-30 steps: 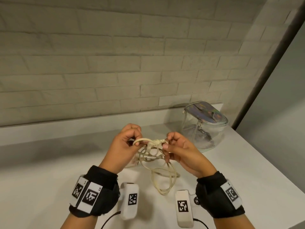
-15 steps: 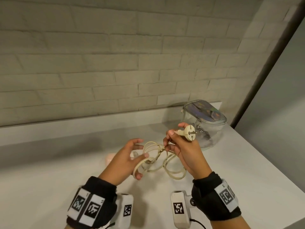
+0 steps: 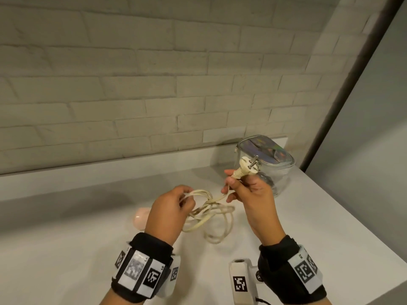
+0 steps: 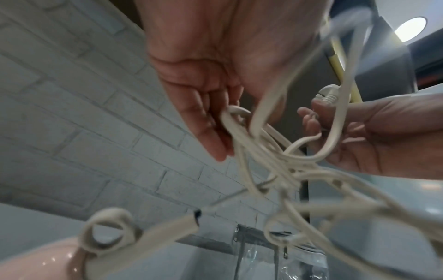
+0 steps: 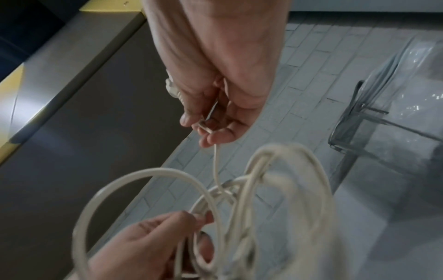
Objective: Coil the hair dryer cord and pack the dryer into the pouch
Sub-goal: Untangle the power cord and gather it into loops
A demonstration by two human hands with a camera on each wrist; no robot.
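A cream cord point(image 3: 211, 213) hangs in several loose loops above the white counter. My left hand point(image 3: 169, 213) grips the bundle of loops point(image 4: 236, 121) at its left side. My right hand point(image 3: 246, 190) holds the cord just below the round white plug point(image 3: 246, 165), which points up and to the right; the same grip shows in the right wrist view point(image 5: 208, 121). The pink hair dryer point(image 3: 142, 217) lies on the counter behind my left hand, mostly hidden. The clear pouch point(image 3: 279, 172) with a shiny lid stands at the back right.
A brick wall point(image 3: 154, 84) with a low ledge runs along the back of the white counter point(image 3: 66, 249). A dark post point(image 3: 352, 80) rises at the right, beyond the counter's right edge. The pouch's zipper side point(image 5: 359, 117) shows in the right wrist view.
My hands have moved apart. The right hand lifted the plug up and to the right, towards the pouch. The left hand closed round the cord loops.
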